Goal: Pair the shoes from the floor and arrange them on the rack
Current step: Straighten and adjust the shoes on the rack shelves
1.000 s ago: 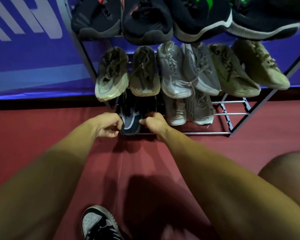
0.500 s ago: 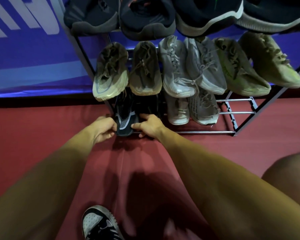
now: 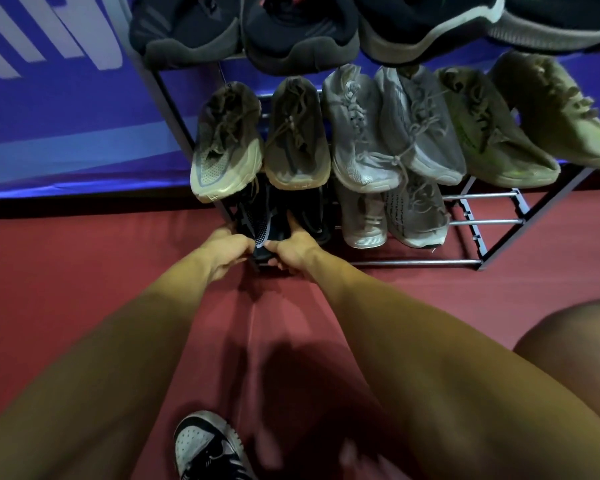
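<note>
A black shoe with a white dotted panel [image 3: 257,225] sits at the left end of the rack's bottom shelf [image 3: 413,262]. My left hand [image 3: 226,249] grips its left side and my right hand [image 3: 293,249] grips its right side near the toe. A second black shoe [image 3: 309,216] lies just to its right, partly hidden under the shelf above. Two grey shoes [image 3: 392,216] stand further right on the same shelf.
The middle shelf holds two olive-brown shoes [image 3: 262,140], two light grey shoes [image 3: 392,126] and two green ones [image 3: 520,123]. Dark shoes [image 3: 291,32] fill the top shelf. A black-and-white shoe [image 3: 205,448] lies on the red floor near me. A blue banner [image 3: 49,109] hangs behind.
The view has shifted slightly closer to the rack. Both hands have closed in on the black dotted shoe, my right hand moving left onto its toe.
</note>
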A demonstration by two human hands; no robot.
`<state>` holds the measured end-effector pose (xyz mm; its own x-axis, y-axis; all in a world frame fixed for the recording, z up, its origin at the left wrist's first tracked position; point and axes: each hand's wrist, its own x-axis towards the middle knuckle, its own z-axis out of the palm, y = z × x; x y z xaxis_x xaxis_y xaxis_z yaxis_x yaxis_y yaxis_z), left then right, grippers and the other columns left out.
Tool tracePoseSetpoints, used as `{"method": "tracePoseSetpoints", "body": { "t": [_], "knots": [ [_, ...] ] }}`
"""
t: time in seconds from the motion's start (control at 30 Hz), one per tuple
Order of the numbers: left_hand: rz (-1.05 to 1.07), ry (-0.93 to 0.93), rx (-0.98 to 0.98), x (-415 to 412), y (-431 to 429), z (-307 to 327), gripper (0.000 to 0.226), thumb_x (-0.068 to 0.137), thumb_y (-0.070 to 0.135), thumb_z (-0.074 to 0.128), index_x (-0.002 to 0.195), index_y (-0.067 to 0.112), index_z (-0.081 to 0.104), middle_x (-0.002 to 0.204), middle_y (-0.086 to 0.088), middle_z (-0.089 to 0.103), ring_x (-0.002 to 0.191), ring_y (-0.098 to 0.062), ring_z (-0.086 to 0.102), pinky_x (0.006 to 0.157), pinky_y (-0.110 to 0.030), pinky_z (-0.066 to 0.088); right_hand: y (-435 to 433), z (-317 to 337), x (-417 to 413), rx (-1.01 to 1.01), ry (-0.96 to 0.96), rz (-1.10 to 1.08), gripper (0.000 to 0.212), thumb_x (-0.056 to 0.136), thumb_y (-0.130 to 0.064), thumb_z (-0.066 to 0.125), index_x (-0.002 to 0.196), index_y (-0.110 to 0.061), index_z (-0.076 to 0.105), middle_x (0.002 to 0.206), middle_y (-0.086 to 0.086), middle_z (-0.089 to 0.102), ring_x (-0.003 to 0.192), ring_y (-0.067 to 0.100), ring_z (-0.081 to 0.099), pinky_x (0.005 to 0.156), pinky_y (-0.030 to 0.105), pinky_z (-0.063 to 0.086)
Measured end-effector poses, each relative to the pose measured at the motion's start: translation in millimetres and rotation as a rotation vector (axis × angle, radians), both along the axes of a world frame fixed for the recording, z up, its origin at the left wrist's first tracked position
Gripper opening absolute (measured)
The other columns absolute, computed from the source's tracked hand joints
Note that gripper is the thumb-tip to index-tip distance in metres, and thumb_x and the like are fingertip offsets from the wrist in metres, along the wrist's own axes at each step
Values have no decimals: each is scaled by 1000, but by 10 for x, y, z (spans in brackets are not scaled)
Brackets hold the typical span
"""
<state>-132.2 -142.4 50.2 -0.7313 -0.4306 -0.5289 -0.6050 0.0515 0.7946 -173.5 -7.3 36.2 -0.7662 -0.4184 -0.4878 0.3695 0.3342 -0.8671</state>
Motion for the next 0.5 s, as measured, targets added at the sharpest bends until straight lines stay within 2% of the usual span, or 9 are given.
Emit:
{"method": "tracePoseSetpoints", "body": {
  "t": [0.07, 0.13, 0.2, 0.27, 0.37, 0.43, 0.5],
  "knots": [
    [-8, -3, -60, -13, 2, 28, 45, 71, -12, 56, 111, 6, 63, 101, -14, 71, 82, -24, 68, 60, -26, 55, -18, -6, -20, -22, -42, 3, 84, 95, -17, 64, 158, -33, 11, 103, 14, 69, 56, 14, 60, 31, 15, 36],
    [10, 0, -131, -40, 4, 42, 39, 65, -7, 58, 103, 1, 66, 95, -17, 71, 79, -28, 67, 67, -33, 55, -46, 10, -44, -92, -120, -42, 83, 94, -12, 65, 157, -33, 16, 113, 11, 68, 54, 11, 61, 35, 16, 40],
    [35, -13, -197, -55, 31, 89, 30, 68, -2, 59, 97, 0, 67, 89, -16, 68, 76, -27, 64, 67, -33, 51, -32, 65, -54, -118, -163, -48, 80, 96, -8, 62, 156, -35, 18, 100, 7, 69, 50, 8, 61, 37, 17, 39],
    [24, -32, -272, -46, 58, 131, 26, 74, 2, 62, 99, 4, 68, 88, -13, 66, 69, -25, 60, 59, -26, 47, 43, 145, -39, -102, -151, -23, 74, 97, -6, 58, 155, -33, 21, 95, 6, 65, 49, 8, 60, 35, 16, 37],
    [-16, -41, -357, 16, 125, 154, 24, 76, 7, 66, 99, 9, 70, 83, -9, 65, 55, -20, 51, 49, -21, 39, 273, 265, 19, -14, -74, 19, 59, 99, -1, 51, 152, -19, 34, 86, 9, 60, 44, 10, 53, 30, 11, 31],
    [-77, -51, -361, 53, 239, 154, 23, 78, 8, 69, 101, 13, 70, 88, -7, 66, 58, -19, 52, 52, -21, 41, 469, 310, 54, 42, -38, 20, 48, 99, 2, 48, 144, -12, 43, 78, 9, 56, 30, 5, 50, 28, 10, 28],
    [-159, -64, -386, 82, 391, 166, 25, 78, 9, 71, 101, 19, 69, 101, -6, 67, 80, -20, 60, 69, -23, 46, 655, 329, 68, 105, -2, 17, 45, 98, 2, 48, 141, -12, 46, 75, 10, 57, 34, 8, 52, 28, 10, 26]
  ]
}}
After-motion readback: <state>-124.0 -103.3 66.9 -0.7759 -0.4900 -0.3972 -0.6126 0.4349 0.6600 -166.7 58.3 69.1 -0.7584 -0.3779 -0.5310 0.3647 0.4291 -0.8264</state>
